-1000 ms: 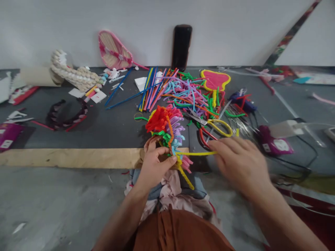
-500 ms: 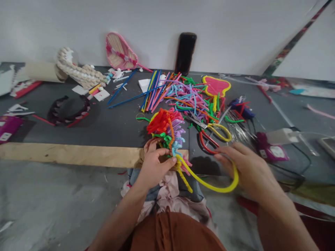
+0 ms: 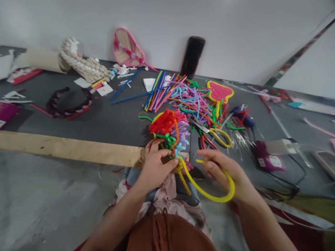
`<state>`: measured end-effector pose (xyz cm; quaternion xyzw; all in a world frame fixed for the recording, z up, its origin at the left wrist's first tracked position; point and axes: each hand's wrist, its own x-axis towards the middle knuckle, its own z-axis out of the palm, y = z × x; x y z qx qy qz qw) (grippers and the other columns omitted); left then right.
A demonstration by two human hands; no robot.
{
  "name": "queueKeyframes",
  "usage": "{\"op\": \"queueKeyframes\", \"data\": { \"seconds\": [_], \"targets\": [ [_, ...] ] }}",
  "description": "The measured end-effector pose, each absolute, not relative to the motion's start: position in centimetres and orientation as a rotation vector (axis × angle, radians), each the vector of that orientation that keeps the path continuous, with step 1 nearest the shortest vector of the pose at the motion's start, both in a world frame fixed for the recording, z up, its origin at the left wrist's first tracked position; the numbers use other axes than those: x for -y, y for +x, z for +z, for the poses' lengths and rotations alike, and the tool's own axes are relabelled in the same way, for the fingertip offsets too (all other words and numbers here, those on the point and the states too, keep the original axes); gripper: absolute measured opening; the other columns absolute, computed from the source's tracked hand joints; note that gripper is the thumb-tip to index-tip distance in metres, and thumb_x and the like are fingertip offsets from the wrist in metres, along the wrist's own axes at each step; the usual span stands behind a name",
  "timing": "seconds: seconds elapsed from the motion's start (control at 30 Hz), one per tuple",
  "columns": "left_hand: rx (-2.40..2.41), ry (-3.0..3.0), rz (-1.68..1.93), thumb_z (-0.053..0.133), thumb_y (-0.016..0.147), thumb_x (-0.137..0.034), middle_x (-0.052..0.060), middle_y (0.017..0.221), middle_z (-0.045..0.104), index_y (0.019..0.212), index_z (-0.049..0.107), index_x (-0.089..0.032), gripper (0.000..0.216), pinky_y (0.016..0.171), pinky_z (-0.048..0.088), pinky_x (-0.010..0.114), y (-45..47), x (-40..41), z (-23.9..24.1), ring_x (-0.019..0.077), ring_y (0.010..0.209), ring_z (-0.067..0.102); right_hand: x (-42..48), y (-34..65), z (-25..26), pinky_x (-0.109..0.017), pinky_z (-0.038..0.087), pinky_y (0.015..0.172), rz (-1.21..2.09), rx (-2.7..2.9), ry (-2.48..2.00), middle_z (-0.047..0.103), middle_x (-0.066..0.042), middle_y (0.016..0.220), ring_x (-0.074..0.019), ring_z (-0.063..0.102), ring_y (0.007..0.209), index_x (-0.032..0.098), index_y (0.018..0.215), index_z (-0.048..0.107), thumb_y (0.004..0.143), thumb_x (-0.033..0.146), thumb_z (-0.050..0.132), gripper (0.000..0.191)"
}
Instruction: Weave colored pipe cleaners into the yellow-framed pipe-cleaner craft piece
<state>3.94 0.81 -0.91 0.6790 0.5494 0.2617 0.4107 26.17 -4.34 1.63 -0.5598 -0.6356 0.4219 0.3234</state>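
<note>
My left hand (image 3: 158, 162) grips the lower part of a colourful pipe-cleaner bunch (image 3: 166, 122), its loops red, purple, light blue, green and orange. The bunch hangs over the table's wooden front edge. From under my left thumb a long yellow pipe cleaner (image 3: 209, 195) bows down and to the right. My right hand (image 3: 222, 167) pinches that yellow pipe cleaner near its free end, whose tip pokes out left of the fingers. A short twisted yellow stem (image 3: 185, 183) points down below my left thumb. Scissors (image 3: 221, 137) with one yellow and one red handle lie just beyond my right hand.
A heap of cut pipe cleaners (image 3: 191, 99) lies behind the bunch, beside a pink and yellow shape (image 3: 220, 91). A phone (image 3: 193, 55) leans on the wall. A dark braided headband (image 3: 69, 108) sits at left, a purple glue-like packet (image 3: 269, 157) and cables at right.
My right hand has moved left, closer to the bunch, bringing the yellow pipe cleaner's free end with it. The left hand keeps its hold. The view has tilted slightly.
</note>
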Motion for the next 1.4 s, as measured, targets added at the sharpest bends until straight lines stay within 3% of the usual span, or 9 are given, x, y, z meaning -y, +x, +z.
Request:
{"op": "queueKeyframes", "data": {
  "seconds": [0.13, 0.3, 0.43, 0.57, 0.7, 0.87, 1.07, 1.4],
  "targets": [
    [-1.387, 1.736, 0.674, 0.071, 0.076, -0.026, 0.006, 0.130, 0.055, 0.081, 0.076, -0.025, 0.007, 0.113, 0.031, 0.051, 3.9, -0.7, -1.0, 0.0298, 0.131, 0.041, 2.4, 24.4, 0.8, -0.021, 0.046, 0.053, 1.208, 1.619, -1.490, 0.062, -0.001, 0.074, -0.0109, 0.055, 0.059, 0.019, 0.094, 0.065, 0.095, 0.041, 0.050, 0.027],
    [-1.370, 1.713, 0.687, 0.071, 0.076, -0.025, 0.007, 0.130, 0.055, 0.084, 0.076, -0.025, 0.009, 0.113, 0.030, 0.051, 3.9, -0.5, -0.9, 0.0300, 0.132, 0.040, 0.7, 23.5, 0.7, -0.021, 0.044, 0.052, 1.226, 1.642, -1.510, 0.062, 0.000, 0.068, -0.0109, 0.055, 0.057, 0.018, 0.085, 0.066, 0.088, 0.035, 0.057, 0.019],
    [-1.364, 1.700, 0.713, 0.071, 0.077, -0.026, 0.007, 0.130, 0.055, 0.084, 0.076, -0.025, 0.009, 0.113, 0.031, 0.051, 3.8, -0.5, -1.1, 0.0314, 0.131, 0.040, -0.1, 23.2, 1.0, -0.023, 0.043, 0.052, 1.358, 1.536, -1.502, 0.061, 0.000, 0.064, -0.0118, 0.053, 0.056, 0.017, 0.078, 0.066, 0.085, 0.042, 0.062, 0.026],
    [-1.356, 1.710, 0.700, 0.071, 0.078, -0.028, 0.006, 0.130, 0.054, 0.087, 0.077, -0.026, 0.011, 0.113, 0.030, 0.050, 3.7, -0.5, -1.3, 0.0306, 0.132, 0.039, -0.4, 23.3, 1.3, -0.024, 0.044, 0.056, 1.389, 1.662, -1.417, 0.058, -0.001, 0.066, -0.0131, 0.054, 0.062, 0.017, 0.071, 0.065, 0.090, 0.048, 0.056, 0.038],
    [-1.356, 1.728, 0.688, 0.072, 0.078, -0.026, 0.007, 0.129, 0.053, 0.086, 0.077, -0.026, 0.009, 0.113, 0.030, 0.051, 3.7, -0.5, -1.3, 0.0299, 0.131, 0.038, -0.5, 23.6, 0.9, -0.025, 0.045, 0.062, 1.394, 1.648, -1.412, 0.059, -0.002, 0.075, -0.0142, 0.056, 0.069, 0.018, 0.079, 0.063, 0.096, 0.047, 0.047, 0.038],
    [-1.335, 1.772, 0.681, 0.072, 0.076, -0.021, 0.006, 0.130, 0.055, 0.086, 0.077, -0.026, 0.011, 0.112, 0.033, 0.050, 3.5, -0.6, -1.6, 0.0298, 0.131, 0.040, -0.7, 23.8, -0.6, -0.024, 0.046, 0.058, 1.557, 1.488, -1.253, 0.058, 0.002, 0.076, -0.0124, 0.055, 0.063, 0.021, 0.096, 0.054, 0.091, 0.041, 0.060, 0.021],
    [-1.336, 1.814, 0.711, 0.069, 0.077, -0.015, 0.007, 0.128, 0.057, 0.084, 0.078, -0.025, 0.015, 0.111, 0.034, 0.050, 3.5, -0.7, -2.1, 0.0301, 0.130, 0.043, -1.3, 24.3, -1.4, -0.027, 0.052, 0.073, 1.707, 1.445, -1.140, 0.064, -0.002, 0.094, -0.0148, 0.064, 0.080, 0.023, 0.108, 0.052, 0.091, 0.034, 0.062, 0.023],
    [-1.391, 1.820, 0.796, 0.076, 0.074, -0.020, 0.006, 0.123, 0.063, 0.080, 0.078, -0.025, 0.008, 0.107, 0.037, 0.052, 3.9, -0.6, -2.8, 0.0305, 0.125, 0.046, -3.1, 24.3, -0.1, -0.024, 0.053, 0.059, 1.840, 1.548, -1.046, 0.065, 0.001, 0.081, -0.0131, 0.063, 0.063, 0.021, 0.101, 0.056, 0.085, 0.041, 0.069, 0.028]
  ]
}}
